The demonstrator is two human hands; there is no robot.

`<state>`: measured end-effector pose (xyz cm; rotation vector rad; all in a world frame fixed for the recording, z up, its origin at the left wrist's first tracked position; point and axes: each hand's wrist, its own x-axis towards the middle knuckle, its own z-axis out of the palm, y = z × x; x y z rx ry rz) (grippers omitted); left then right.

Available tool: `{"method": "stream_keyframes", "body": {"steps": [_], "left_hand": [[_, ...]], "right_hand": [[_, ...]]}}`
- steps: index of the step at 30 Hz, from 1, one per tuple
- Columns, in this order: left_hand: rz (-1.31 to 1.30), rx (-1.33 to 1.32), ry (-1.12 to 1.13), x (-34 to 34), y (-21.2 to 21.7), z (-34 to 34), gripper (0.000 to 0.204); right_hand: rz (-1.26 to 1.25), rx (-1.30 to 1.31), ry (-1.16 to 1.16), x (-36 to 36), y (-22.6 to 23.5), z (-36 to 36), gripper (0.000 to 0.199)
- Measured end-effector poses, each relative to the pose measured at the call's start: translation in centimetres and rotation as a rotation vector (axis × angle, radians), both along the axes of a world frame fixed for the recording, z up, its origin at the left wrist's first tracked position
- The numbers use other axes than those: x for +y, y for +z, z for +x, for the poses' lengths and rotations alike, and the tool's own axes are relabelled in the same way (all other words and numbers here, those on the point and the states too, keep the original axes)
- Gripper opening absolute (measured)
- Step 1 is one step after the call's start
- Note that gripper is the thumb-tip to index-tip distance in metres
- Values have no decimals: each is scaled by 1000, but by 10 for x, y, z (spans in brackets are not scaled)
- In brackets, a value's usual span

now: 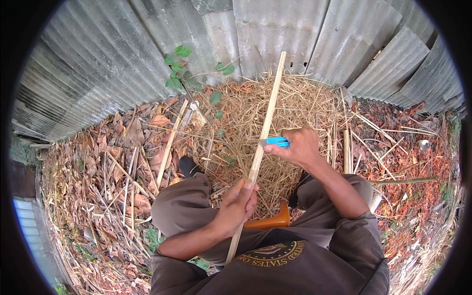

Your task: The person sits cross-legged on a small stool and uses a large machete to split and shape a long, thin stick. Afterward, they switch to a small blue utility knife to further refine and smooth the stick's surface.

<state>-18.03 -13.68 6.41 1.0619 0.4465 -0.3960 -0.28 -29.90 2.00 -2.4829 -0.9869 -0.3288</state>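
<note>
We are seated with a long, pale bamboo strip [265,125] running up from our lap toward the corrugated metal fence [147,44]. Our left hand [237,206] is wrapped closed around the lower part of the strip, thumb lying along it. Our right hand [297,146] is closed on a blue-handled knife [275,142], whose blade end meets the strip's right edge a little above the left hand. The two hands are apart, one above the other along the strip.

The work in hand looks like shaving or trimming the strip's edge. To do it well, we judge that the left hand should keep its firm grip below the blade, never ahead of it, so that any slip carries the knife away from our fingers and toward the pile of straw-coloured shavings [290,105]. A shallow blade angle should lift thin curls rather than dig in and split the strip. We should let the strip's far end stay free and steady, and turn it in the left hand to reach a new edge rather than twisting the right wrist.

An orange wooden handle [268,221] lies across our lap between the knees, just beside the left hand; we should keep the strip from knocking it. Other split strips [169,142] lie on the dry leaves [98,162] to the left, and more stand in the litter to the right. Whether the cutting edge faces up or down, we cannot tell.
</note>
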Motion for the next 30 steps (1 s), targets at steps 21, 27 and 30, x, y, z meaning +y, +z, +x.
{"method": "stream_keyframes", "body": {"steps": [21, 27, 30], "left_hand": [[96, -82, 15, -1, 1, 3, 28], [74, -73, -90, -10, -2, -9, 28], [12, -55, -95, -9, -4, -15, 23]], "right_hand": [[56, -167, 93, 9, -1, 7, 74], [3, -45, -240, -20, -9, 50, 75], [-12, 41, -318, -23, -6, 62, 75]]}}
